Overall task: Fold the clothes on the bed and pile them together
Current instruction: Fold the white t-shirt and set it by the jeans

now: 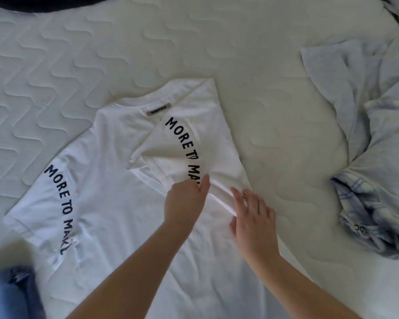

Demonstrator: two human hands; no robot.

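T-shirt (115,203): white knit cloth, matt, thin, softly creased, with flat black printed lettering on the sleeves; a small grey woven label (158,109) sewn at the neck. Bed (148,42): off-white quilted fabric, matt, stitched in a raised wavy pattern. Shirt (366,134): pale blue-grey cloth, matt, rumpled, with a woven blue-and-white check on part of it. Jeans (7,293): blue denim, coarse-looking, blurred. Dark garment (44,2): navy cloth at the top edge, finish unclear.

Both forearms are bare, with no sleeves reaching into view. The left hand (184,203) and right hand (253,222) wear no rings, watch or gloves that can be seen.
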